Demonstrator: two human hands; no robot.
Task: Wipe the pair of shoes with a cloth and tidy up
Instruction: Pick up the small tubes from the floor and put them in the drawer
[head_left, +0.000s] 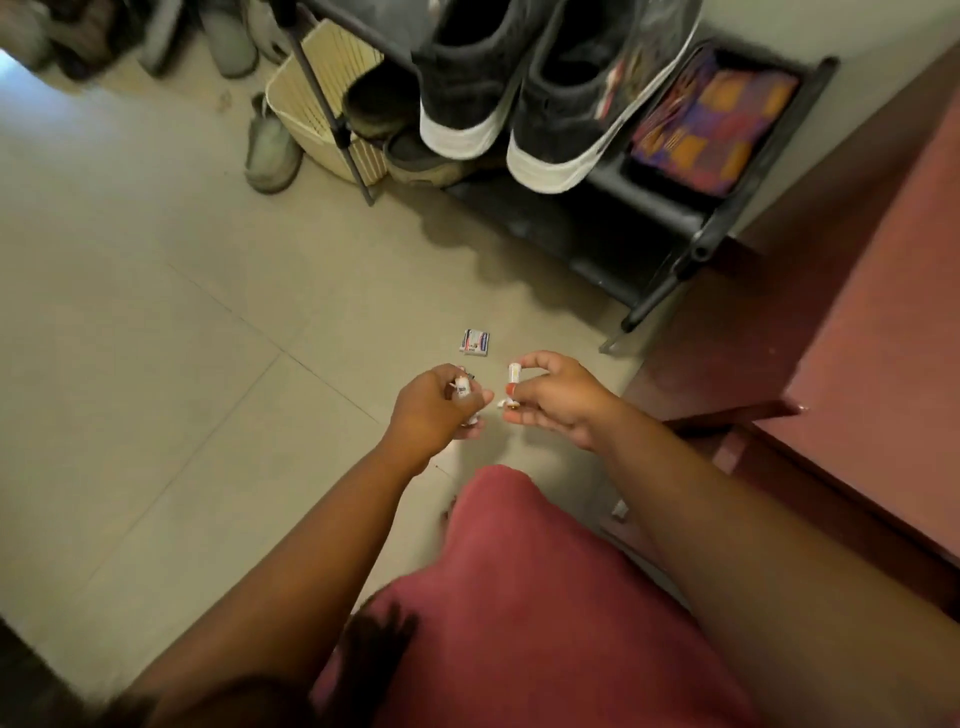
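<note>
Head view, looking down at a tiled floor (156, 338). At upper left a pale shoe (272, 153) lies on the floor, touching a cream slatted basket (311, 98). To its right stands a black shoe rack (696, 244); the pair of shoes (524, 88), black with white soles, sits on its upper level with heels toward the camera, the two shoes side by side and touching. Further right, on a lower level of the rack, lies a folded patterned fabric (711, 124) in purple, orange and red. A small printed packet (475, 342) lies flat on the floor near the rack's foot and just beyond both hands.

Below the packet, the left hand (431, 410) has its grip curled around a small white item (462, 389) with a label; what the item is cannot be told. Just beside it, apart from it, the right hand (558, 395) pinches a small white cylinder (514, 375) between thumb and fingertips. A red garment (519, 597) covers the person's lap in the foreground. At far right runs a reddish-brown furniture edge (872, 364).
</note>
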